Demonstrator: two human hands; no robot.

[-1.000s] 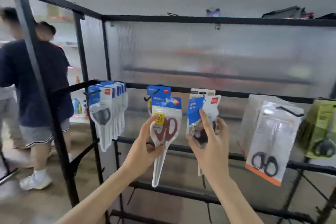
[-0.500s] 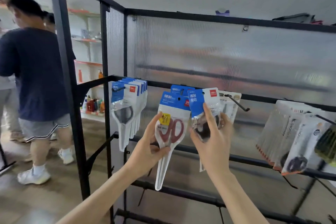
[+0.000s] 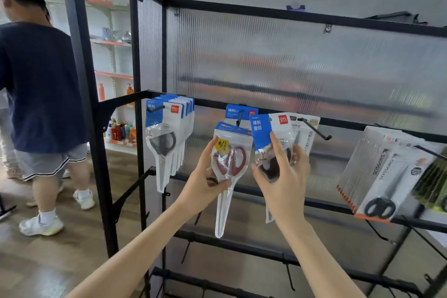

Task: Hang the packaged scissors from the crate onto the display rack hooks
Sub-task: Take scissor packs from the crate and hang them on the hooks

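We are gripping the red-handled scissors pack point(image 3: 228, 164) in the left hand point(image 3: 205, 182) | black-handled scissors pack point(image 3: 271, 143) in the right hand point(image 3: 283, 176) | aligning each hang-hole squarely with its hook point(image 3: 314, 128).

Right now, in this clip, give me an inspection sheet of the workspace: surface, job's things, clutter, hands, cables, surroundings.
Surface: black display rack with ribbed translucent panels; no table in view.
Job's things: red-handled packaged scissors in the left hand; black-handled packaged scissors in the right hand; neither is on a hook; bare hook just right of them; hung stack at left.
Clutter: nothing seen.
Hands: both grip packages.
Cables: nothing seen.
Surroundings: person in navy shirt; shelves of bottles.
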